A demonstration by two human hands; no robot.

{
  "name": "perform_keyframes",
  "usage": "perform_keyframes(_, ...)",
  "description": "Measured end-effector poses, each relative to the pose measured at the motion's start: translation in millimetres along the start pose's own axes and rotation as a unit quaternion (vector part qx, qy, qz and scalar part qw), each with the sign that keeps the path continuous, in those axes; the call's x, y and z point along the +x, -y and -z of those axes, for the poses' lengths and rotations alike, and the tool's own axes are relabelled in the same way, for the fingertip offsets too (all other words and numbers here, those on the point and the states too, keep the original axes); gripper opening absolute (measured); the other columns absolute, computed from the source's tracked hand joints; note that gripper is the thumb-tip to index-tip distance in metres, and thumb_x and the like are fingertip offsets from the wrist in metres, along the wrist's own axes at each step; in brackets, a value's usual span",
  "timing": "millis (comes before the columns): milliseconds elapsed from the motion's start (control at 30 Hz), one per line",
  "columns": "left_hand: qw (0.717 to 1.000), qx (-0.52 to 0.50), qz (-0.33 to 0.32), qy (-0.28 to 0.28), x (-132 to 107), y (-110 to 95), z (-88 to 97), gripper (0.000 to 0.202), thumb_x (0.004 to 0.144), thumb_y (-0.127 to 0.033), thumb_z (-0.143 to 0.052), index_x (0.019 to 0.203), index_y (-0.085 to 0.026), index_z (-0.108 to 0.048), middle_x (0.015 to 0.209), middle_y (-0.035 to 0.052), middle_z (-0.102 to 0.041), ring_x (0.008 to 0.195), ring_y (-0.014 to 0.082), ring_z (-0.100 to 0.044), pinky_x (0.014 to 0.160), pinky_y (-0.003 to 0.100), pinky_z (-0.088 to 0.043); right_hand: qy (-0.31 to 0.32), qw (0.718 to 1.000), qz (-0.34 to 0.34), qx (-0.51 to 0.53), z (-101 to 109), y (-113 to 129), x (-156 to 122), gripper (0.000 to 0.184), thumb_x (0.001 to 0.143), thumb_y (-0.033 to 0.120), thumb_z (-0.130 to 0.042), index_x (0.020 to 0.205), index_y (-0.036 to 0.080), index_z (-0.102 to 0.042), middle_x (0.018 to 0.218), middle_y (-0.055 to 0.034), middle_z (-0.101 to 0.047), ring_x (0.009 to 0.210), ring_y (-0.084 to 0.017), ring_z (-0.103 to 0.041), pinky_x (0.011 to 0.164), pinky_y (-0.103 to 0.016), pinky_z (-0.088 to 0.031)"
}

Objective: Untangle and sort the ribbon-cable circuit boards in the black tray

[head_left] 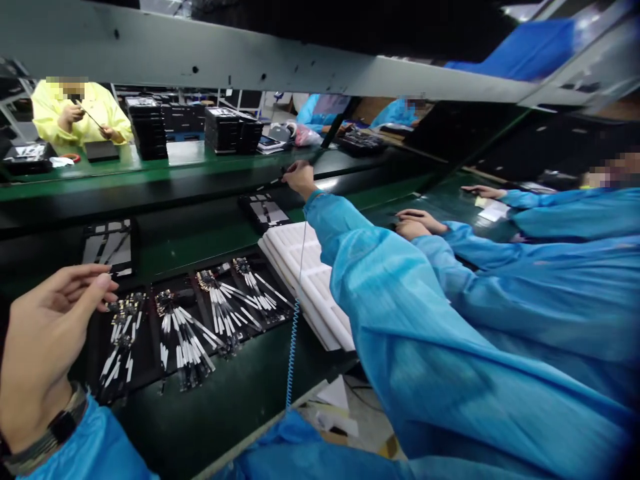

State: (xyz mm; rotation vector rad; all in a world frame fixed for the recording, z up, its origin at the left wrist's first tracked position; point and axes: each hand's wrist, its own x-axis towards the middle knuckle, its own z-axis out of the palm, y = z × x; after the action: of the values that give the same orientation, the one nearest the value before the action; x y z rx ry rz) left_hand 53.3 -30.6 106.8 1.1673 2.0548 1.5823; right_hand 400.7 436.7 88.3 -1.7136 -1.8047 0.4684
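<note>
My left hand hovers at the left end of a black tray, fingers loosely bent and thumb apart, with nothing visible in them. Several bundles of flex cables with white strips and small gold-and-black connector ends lie in the tray's compartments. Stretched far forward, my right hand pinches a small dark piece with a thin pale-ended strip, which looks like a flex cable. Below that hand lies a black-framed device panel. Another panel lies beyond my left fingertips. A coiled blue cord hangs below my right wrist.
White foam trays are stacked right of the black tray. Co-workers' hands in blue sleeves are close on the right. Across the line, a person in yellow works beside stacked black units. A metal beam crosses overhead.
</note>
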Motion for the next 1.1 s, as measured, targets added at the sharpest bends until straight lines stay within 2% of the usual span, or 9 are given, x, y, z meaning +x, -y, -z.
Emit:
perform_keyframes(100,1.0,-0.008,-0.002,-0.004,-1,-2,-0.1,0.034,0.08,-0.049,-0.082,0.101,-0.023,-0.081,0.087,0.0033,-0.079,0.075,0.0169,-0.072,0.067,0.025,-0.062,0.017,0.99,0.041,-0.136,-26,-15,-8,0.024,0.094,0.011,-0.069,0.118,0.008,-0.073,0.127,-0.0231,-0.072,0.123,-0.032,-0.066,0.107,-0.041,-0.051)
perform_keyframes(200,1.0,-0.013,-0.003,-0.005,0,0,0.9,0.031,0.08,-0.046,-0.082,0.099,-0.022,-0.081,0.085,0.0034,-0.078,0.072,0.0158,-0.071,0.066,0.025,-0.061,0.087,0.965,0.081,-0.232,-49,-31,-22,0.024,0.088,0.009,-0.071,0.111,0.01,-0.077,0.123,-0.0221,-0.075,0.121,-0.033,-0.068,0.106,-0.038,-0.05)
perform_keyframes(300,1.0,-0.009,-0.005,-0.011,1,3,2.3,0.03,0.079,-0.044,-0.083,0.1,-0.022,-0.081,0.086,0.003,-0.078,0.071,0.0147,-0.07,0.065,0.024,-0.061,0.14,0.94,0.105,-0.294,-60,-42,-31,0.025,0.088,0.012,-0.073,0.113,0.013,-0.078,0.124,-0.0189,-0.076,0.118,-0.029,-0.069,0.104,-0.035,-0.051)
perform_keyframes(467,1.0,-0.005,-0.006,-0.008,3,6,2.4,0.034,0.076,-0.044,-0.084,0.101,-0.021,-0.082,0.086,0.0036,-0.078,0.07,0.0155,-0.07,0.061,0.024,-0.06,0.18,0.917,0.121,-0.333,-56,-43,-31,0.04,0.087,0.014,-0.079,0.126,0.018,-0.076,0.129,-0.0108,-0.077,0.121,-0.025,-0.07,0.103,-0.03,-0.053)
perform_keyframes(533,1.0,-0.013,-0.006,0.003,4,7,1.9,0.035,0.075,-0.045,-0.084,0.1,-0.021,-0.081,0.087,0.004,-0.078,0.07,0.0157,-0.07,0.06,0.024,-0.06,0.18,0.916,0.113,-0.34,-54,-41,-30,0.052,0.086,0.016,-0.082,0.138,0.018,-0.072,0.133,-0.0111,-0.075,0.125,-0.026,-0.07,0.102,-0.027,-0.053)
perform_keyframes(600,1.0,-0.019,-0.006,0.007,5,8,2.1,0.036,0.076,-0.046,-0.084,0.101,-0.021,-0.082,0.089,0.0042,-0.079,0.07,0.0154,-0.07,0.059,0.024,-0.06,0.177,0.915,0.091,-0.351,-54,-40,-31,0.059,0.087,0.023,-0.085,0.143,0.014,-0.068,0.135,-0.0148,-0.074,0.126,-0.028,-0.07,0.101,-0.031,-0.055)
perform_keyframes(667,1.0,-0.02,-0.008,0.004,5,9,3.2,0.035,0.077,-0.046,-0.083,0.102,-0.021,-0.082,0.089,0.0046,-0.079,0.071,0.0154,-0.07,0.06,0.023,-0.059,0.182,0.911,0.064,-0.363,-56,-41,-33,0.054,0.092,0.032,-0.085,0.139,0.011,-0.068,0.133,-0.0166,-0.073,0.121,-0.028,-0.072,0.1,-0.037,-0.058)
perform_keyframes(767,1.0,-0.023,-0.013,-0.001,5,12,6.3,0.034,0.077,-0.046,-0.082,0.099,-0.021,-0.081,0.086,0.0048,-0.078,0.07,0.0162,-0.07,0.059,0.025,-0.059,0.199,0.904,0.041,-0.375,-58,-41,-37,0.04,0.101,0.04,-0.077,0.13,0.013,-0.071,0.128,-0.0129,-0.073,0.113,-0.025,-0.073,0.097,-0.043,-0.062)
perform_keyframes(1100,1.0,-0.019,-0.012,-0.009,6,14,8.3,0.034,0.077,-0.046,-0.083,0.098,-0.02,-0.08,0.085,0.0045,-0.078,0.069,0.0163,-0.07,0.06,0.025,-0.058,0.194,0.902,0.068,-0.381,-50,-35,-49,0.038,0.104,0.037,-0.072,0.134,0.014,-0.068,0.137,-0.0138,-0.067,0.124,-0.027,-0.068,0.106,-0.05,-0.059)
